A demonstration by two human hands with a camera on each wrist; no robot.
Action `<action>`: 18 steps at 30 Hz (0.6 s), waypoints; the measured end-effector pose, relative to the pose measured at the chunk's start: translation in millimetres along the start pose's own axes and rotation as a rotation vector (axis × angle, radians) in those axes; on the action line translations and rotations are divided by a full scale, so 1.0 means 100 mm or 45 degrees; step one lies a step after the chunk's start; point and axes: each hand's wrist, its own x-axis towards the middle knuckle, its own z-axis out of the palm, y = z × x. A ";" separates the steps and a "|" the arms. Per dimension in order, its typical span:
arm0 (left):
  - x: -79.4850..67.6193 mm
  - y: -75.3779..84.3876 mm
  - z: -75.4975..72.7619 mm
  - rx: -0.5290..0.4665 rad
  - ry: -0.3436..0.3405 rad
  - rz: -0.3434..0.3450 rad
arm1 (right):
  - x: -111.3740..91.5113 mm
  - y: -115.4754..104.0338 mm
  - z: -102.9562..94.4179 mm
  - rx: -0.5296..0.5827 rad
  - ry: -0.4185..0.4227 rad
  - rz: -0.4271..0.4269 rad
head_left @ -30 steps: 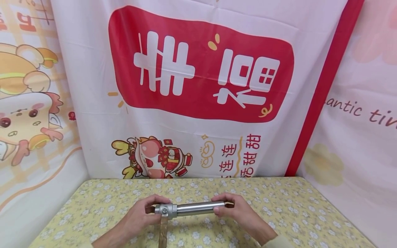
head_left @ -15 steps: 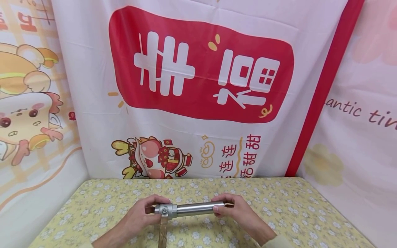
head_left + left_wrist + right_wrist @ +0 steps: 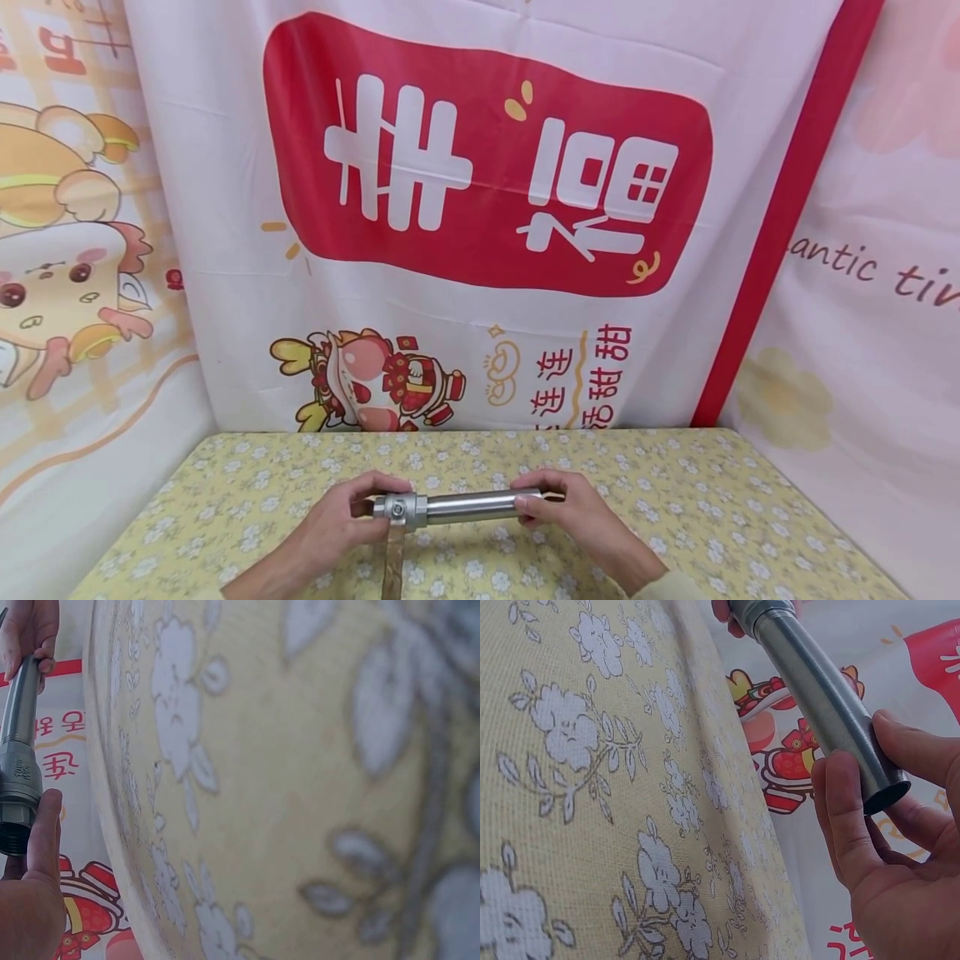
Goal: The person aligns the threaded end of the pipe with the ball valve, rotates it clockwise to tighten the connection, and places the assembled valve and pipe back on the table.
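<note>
A silver ball valve (image 3: 400,510) is joined in line with a smooth steel pipe (image 3: 476,505), both level above the table. My left hand (image 3: 333,523) pinches the valve's outer end between thumb and fingers. The valve's lever handle (image 3: 393,560), brownish and flat, points toward me. At the pipe's far right end, my right hand (image 3: 572,507) holds the tube with the thumb on the near side. The right wrist view shows the pipe's hollow open end (image 3: 887,796) between the fingers. Threads line the valve's open port (image 3: 13,838) in the left wrist view.
A yellow floral cloth covers the table (image 3: 660,492) beneath the hands. Behind it hangs a white banner (image 3: 225,333) with a red panel and cartoon figures. Printed cloths (image 3: 847,350) also line both sides.
My right thumb has shifted slightly upward on the pipe's end, and fingertips now show beneath it. The left hand and the valve stay in place.
</note>
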 end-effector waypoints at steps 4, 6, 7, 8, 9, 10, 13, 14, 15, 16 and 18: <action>0.00 -0.01 0.01 -0.004 -0.003 0.014 | 0.00 0.00 0.00 -0.007 0.001 0.006; 0.00 -0.01 0.01 0.000 -0.001 0.016 | 0.00 0.01 0.00 -0.007 -0.002 0.005; 0.00 -0.01 0.01 0.002 0.000 0.015 | -0.01 0.00 0.00 -0.007 -0.003 0.003; 0.00 -0.02 0.01 0.006 0.002 0.014 | -0.01 0.00 0.00 -0.006 -0.004 0.002; 0.00 -0.02 0.01 0.008 0.002 0.014 | -0.01 0.00 0.00 -0.006 -0.003 0.001; 0.00 -0.02 0.01 0.009 0.002 0.013 | -0.01 0.00 0.00 -0.008 -0.002 -0.001; 0.00 -0.02 0.02 0.015 0.001 0.018 | -0.02 0.01 0.01 -0.016 0.005 -0.002; 0.00 -0.02 0.02 0.017 0.001 0.018 | -0.02 0.01 0.01 -0.016 0.008 -0.001; 0.00 -0.01 0.02 0.019 0.001 0.019 | -0.02 0.01 0.01 -0.014 0.008 -0.004; 0.00 -0.01 0.02 0.020 0.000 0.020 | -0.02 0.01 0.01 -0.010 0.006 -0.005; 0.00 -0.01 0.02 0.022 -0.001 0.021 | -0.02 0.02 0.00 0.003 0.001 -0.007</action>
